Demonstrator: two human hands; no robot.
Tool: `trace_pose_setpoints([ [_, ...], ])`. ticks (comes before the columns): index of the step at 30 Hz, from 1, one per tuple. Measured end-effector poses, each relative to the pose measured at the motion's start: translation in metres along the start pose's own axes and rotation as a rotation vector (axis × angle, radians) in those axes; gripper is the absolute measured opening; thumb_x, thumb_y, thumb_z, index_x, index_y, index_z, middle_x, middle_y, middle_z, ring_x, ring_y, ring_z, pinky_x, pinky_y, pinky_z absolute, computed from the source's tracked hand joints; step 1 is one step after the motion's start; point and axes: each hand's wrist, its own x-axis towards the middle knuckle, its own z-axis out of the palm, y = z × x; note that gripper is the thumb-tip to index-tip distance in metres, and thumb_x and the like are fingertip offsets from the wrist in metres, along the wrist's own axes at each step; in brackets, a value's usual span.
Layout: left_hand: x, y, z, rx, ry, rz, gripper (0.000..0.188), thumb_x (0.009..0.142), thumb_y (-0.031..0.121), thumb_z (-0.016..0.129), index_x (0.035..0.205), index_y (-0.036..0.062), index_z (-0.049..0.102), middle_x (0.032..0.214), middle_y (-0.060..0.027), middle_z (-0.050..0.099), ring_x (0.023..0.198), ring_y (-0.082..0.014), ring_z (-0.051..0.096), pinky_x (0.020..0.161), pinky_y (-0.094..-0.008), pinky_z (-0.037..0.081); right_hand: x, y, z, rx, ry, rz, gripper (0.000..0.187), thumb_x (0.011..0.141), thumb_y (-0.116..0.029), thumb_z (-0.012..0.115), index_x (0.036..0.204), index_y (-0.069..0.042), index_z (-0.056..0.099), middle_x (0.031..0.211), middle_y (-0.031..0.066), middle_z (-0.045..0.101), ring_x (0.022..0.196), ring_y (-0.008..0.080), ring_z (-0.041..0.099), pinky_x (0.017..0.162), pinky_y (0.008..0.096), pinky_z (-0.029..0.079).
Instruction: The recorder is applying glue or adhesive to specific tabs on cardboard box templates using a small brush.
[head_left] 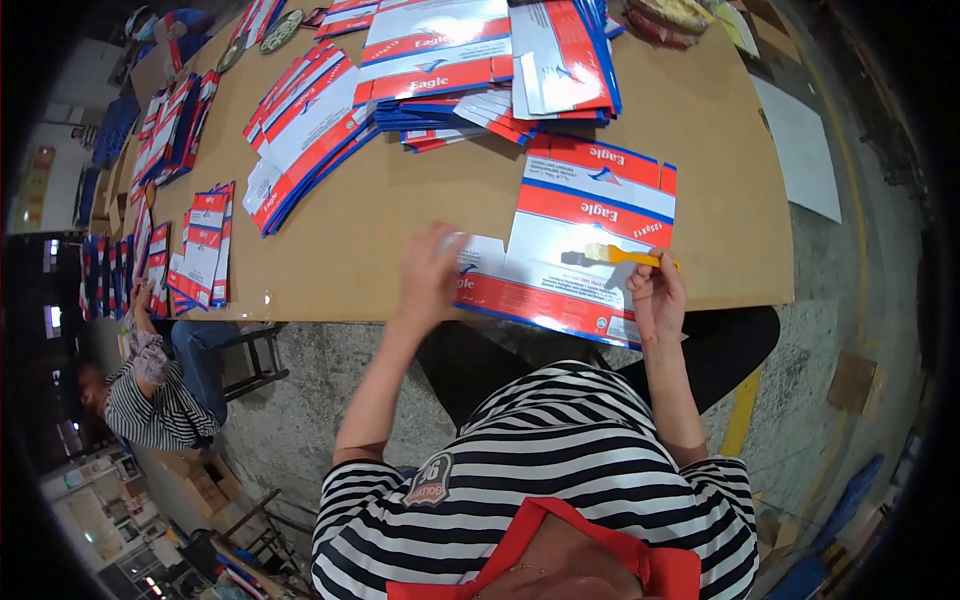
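Note:
A flat, unfolded carton blank [560,215] in red, white and blue lies on the table in front of me, its near edge by the table's front edge. My right hand [655,300] pinches the yellow handle of a flat brush [632,256] above the blank's right side. The brush's pale bristles point left, and a dark shadow falls on the white panel beside them. My left hand [430,275] is at the blank's left flap, smeared by motion. Whether it touches the flap, and how its fingers are set, I cannot make out.
Stacks of similar flat cartons [435,45] stand at the far side, with a fanned pile [305,135] to the left. Bowls or bags [670,18] sit at the far right of the brown table [735,230]. Another person [165,395] in stripes works at the left.

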Motion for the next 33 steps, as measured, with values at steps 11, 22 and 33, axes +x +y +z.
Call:
trace_pose_setpoints([
  [11, -0.004, 0.029, 0.043, -0.052, -0.014, -0.163, 0.037, 0.063, -0.008, 0.049, 0.096, 0.0044, 0.060, 0.094, -0.0131, 0.052, 0.092, -0.0319, 0.049, 0.082, -0.0419, 0.038, 0.035, 0.000, -0.003, 0.081, -0.058, -0.086, 0.018, 0.096, -0.020, 0.051, 0.098, -0.003, 0.058, 0.073, 0.0078, 0.061, 0.062, 0.0139, 0.059, 0.061, 0.0279, 0.051],
  [22, -0.014, 0.019, 0.040, -0.353, 0.201, -0.304, 0.017, 0.068, -0.013, 0.043, 0.068, 0.0022, 0.050, 0.070, -0.0098, 0.056, 0.071, -0.0258, 0.054, 0.072, -0.0333, 0.042, -0.016, 0.023, 0.036, -0.415, -0.272, -0.040, 0.020, 0.097, -0.018, 0.052, 0.101, 0.000, 0.059, 0.082, 0.0057, 0.061, 0.073, 0.0104, 0.058, 0.070, 0.0248, 0.049],
  [33, -0.015, 0.019, 0.040, -0.400, 0.221, -0.306, 0.018, 0.071, -0.013, 0.045, 0.063, 0.0024, 0.048, 0.067, -0.0087, 0.056, 0.070, -0.0229, 0.054, 0.074, -0.0320, 0.042, -0.015, 0.043, 0.042, -0.619, -0.375, 0.001, 0.016, 0.095, -0.010, 0.051, 0.096, 0.001, 0.062, 0.084, 0.0059, 0.062, 0.075, 0.0098, 0.060, 0.071, 0.0218, 0.051],
])
